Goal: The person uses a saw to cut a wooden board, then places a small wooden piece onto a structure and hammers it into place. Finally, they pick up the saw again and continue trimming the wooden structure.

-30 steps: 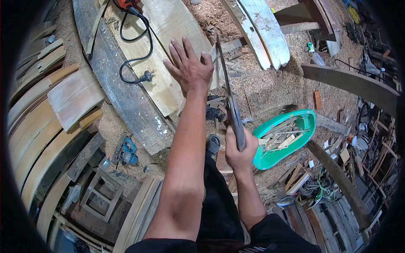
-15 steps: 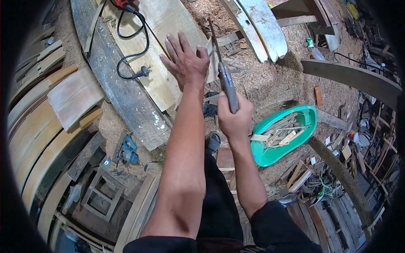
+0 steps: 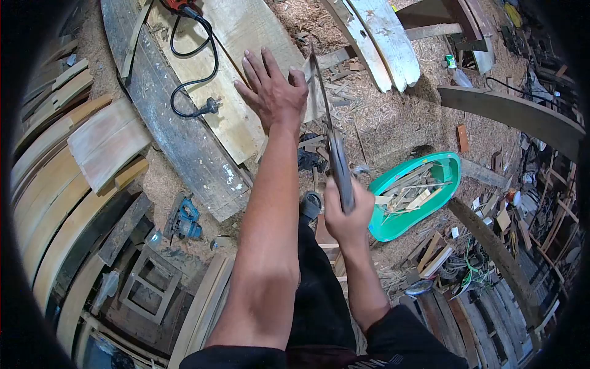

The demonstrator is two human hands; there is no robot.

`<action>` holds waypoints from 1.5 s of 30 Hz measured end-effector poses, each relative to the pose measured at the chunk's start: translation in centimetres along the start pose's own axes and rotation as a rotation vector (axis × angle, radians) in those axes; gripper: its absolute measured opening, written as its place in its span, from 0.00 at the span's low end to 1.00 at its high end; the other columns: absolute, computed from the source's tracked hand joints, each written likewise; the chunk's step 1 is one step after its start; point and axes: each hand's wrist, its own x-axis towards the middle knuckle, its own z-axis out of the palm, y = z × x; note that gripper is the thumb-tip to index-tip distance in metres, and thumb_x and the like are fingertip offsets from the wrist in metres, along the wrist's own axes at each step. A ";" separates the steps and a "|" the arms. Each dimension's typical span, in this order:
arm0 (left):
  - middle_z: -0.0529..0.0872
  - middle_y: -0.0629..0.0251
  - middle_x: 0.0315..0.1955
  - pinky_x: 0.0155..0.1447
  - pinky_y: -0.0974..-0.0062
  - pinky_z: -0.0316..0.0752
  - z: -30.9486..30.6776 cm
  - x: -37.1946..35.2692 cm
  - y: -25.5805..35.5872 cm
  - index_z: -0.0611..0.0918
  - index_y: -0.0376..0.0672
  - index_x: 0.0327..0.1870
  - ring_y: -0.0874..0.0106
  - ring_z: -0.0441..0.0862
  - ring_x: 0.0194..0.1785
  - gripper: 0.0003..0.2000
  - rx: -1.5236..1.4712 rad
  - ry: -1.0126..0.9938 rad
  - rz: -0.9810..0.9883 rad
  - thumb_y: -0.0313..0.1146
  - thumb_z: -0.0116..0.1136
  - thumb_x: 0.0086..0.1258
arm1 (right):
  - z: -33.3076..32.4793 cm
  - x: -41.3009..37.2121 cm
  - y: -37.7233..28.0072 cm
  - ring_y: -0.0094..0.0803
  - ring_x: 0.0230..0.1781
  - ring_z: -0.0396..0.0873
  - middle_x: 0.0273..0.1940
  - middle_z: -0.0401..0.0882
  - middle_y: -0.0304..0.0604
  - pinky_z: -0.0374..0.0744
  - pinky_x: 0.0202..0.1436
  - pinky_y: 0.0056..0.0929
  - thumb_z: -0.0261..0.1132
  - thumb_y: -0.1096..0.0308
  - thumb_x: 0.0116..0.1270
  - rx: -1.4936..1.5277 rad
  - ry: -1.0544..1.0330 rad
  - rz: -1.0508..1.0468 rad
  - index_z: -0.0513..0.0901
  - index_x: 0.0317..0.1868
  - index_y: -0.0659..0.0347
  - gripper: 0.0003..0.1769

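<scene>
My left hand (image 3: pixel 276 93) lies flat with fingers spread on a pale wooden board (image 3: pixel 255 31) on the workbench. In my right hand (image 3: pixel 348 210) is the grip of a handsaw (image 3: pixel 340 163), fingers wrapped round it. Its thin dark blade points away from me, running along the board's right edge just beside my left thumb. Left of that hand, a black power cord with a plug (image 3: pixel 211 106) lies across a second light plank (image 3: pixel 230 126). The cord leads up to a red power tool (image 3: pixel 178 5) at the top edge.
A green plastic tub (image 3: pixel 401 228) holding wood offcuts stands to the right on the sawdust-strewn floor. Curved timbers (image 3: pixel 513 104) reach in from the right. A blue power tool (image 3: pixel 187 220) lies lower left, near stacked boards (image 3: pixel 58 227). Wood scraps litter the far right.
My right hand has drawn the saw back toward me and slightly right, so more of the blade shows below the board's edge. My left hand has stayed nearly in place.
</scene>
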 end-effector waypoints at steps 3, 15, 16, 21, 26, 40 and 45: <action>0.57 0.49 0.79 0.80 0.42 0.37 0.0 0.0 -0.1 0.63 0.43 0.78 0.57 0.49 0.83 0.36 -0.009 -0.004 0.003 0.49 0.47 0.68 | 0.4 0.5 1.0 0.16 0.17 0.70 0.16 0.69 0.38 0.70 0.22 0.28 0.66 0.73 0.65 -0.020 0.020 0.020 0.78 0.27 0.65 0.09; 0.58 0.49 0.78 0.80 0.42 0.38 0.0 0.4 -0.1 0.64 0.48 0.78 0.57 0.52 0.82 0.32 -0.109 0.000 -0.032 0.45 0.49 0.72 | 1.2 3.2 0.1 0.16 0.18 0.69 0.16 0.69 0.38 0.70 0.23 0.27 0.66 0.71 0.67 -0.009 0.004 0.066 0.79 0.27 0.65 0.10; 0.58 0.49 0.78 0.80 0.42 0.38 0.0 0.0 -0.2 0.64 0.48 0.78 0.57 0.52 0.82 0.32 -0.085 -0.006 -0.036 0.45 0.49 0.72 | 2.0 5.0 0.0 0.16 0.18 0.67 0.16 0.69 0.38 0.70 0.22 0.27 0.66 0.71 0.67 0.000 0.018 0.092 0.79 0.27 0.65 0.11; 0.58 0.49 0.78 0.80 0.41 0.39 0.0 -0.1 0.0 0.64 0.47 0.78 0.57 0.51 0.82 0.32 -0.036 0.001 -0.018 0.42 0.47 0.71 | 0.9 1.7 0.1 0.19 0.18 0.71 0.16 0.71 0.39 0.71 0.23 0.28 0.66 0.73 0.65 -0.024 -0.024 0.029 0.80 0.29 0.66 0.07; 0.58 0.50 0.78 0.80 0.42 0.39 -0.2 0.0 0.1 0.64 0.47 0.78 0.57 0.51 0.82 0.32 -0.024 -0.015 -0.022 0.40 0.45 0.70 | 1.4 4.1 -0.4 0.19 0.17 0.69 0.16 0.71 0.39 0.71 0.22 0.28 0.64 0.76 0.63 -0.008 -0.002 0.067 0.80 0.29 0.66 0.04; 0.58 0.49 0.78 0.81 0.42 0.38 -0.2 0.0 0.1 0.63 0.46 0.78 0.57 0.51 0.82 0.33 -0.004 -0.019 -0.016 0.40 0.46 0.70 | 2.1 5.6 -1.8 0.15 0.19 0.68 0.17 0.69 0.34 0.69 0.22 0.24 0.64 0.73 0.67 -0.015 -0.018 0.053 0.79 0.28 0.67 0.09; 0.57 0.50 0.78 0.80 0.41 0.40 -0.4 -0.1 0.1 0.63 0.46 0.77 0.56 0.51 0.82 0.32 0.000 -0.032 -0.016 0.39 0.46 0.70 | -0.3 0.6 -1.5 0.16 0.19 0.69 0.17 0.70 0.35 0.70 0.23 0.25 0.65 0.70 0.68 -0.043 -0.014 0.008 0.80 0.30 0.66 0.10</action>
